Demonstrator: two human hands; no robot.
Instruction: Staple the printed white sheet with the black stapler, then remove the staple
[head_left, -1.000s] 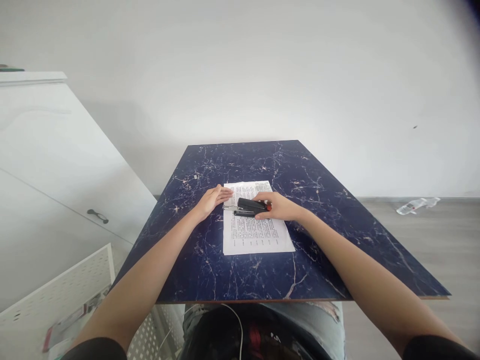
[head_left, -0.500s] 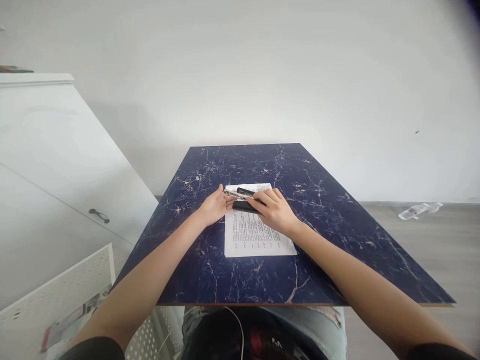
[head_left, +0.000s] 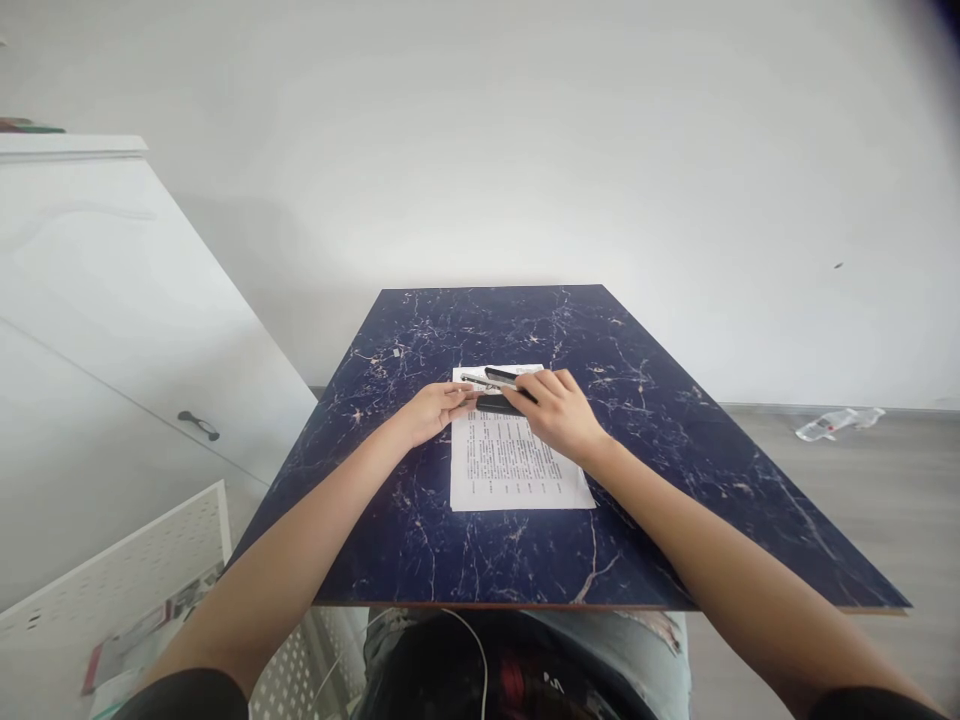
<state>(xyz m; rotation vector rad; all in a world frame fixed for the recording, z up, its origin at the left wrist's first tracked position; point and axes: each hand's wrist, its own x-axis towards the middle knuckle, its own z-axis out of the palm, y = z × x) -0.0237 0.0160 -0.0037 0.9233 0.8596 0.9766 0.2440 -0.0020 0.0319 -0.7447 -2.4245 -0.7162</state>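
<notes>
A printed white sheet of paper [head_left: 510, 465] lies on a dark blue marbled table [head_left: 645, 470]. A black stapler [head_left: 496, 390] sits at the sheet's far edge, its top arm swung up and its metal rail showing. My right hand [head_left: 559, 412] is closed around the stapler's rear. My left hand [head_left: 435, 408] has its fingertips pinched at the stapler's front metal end, beside the sheet's left edge.
A white cabinet [head_left: 97, 330] with a dark handle [head_left: 197, 425] stands to the left. A white perforated board [head_left: 112, 590] leans below the table's left side. A clear plastic bottle [head_left: 832, 422] lies on the floor at the right. A white wall is behind the table.
The stapler went from lying flat on the middle of the sheet to the sheet's far edge and now stands open. My right hand shifted onto it; my left hand moved to its front end.
</notes>
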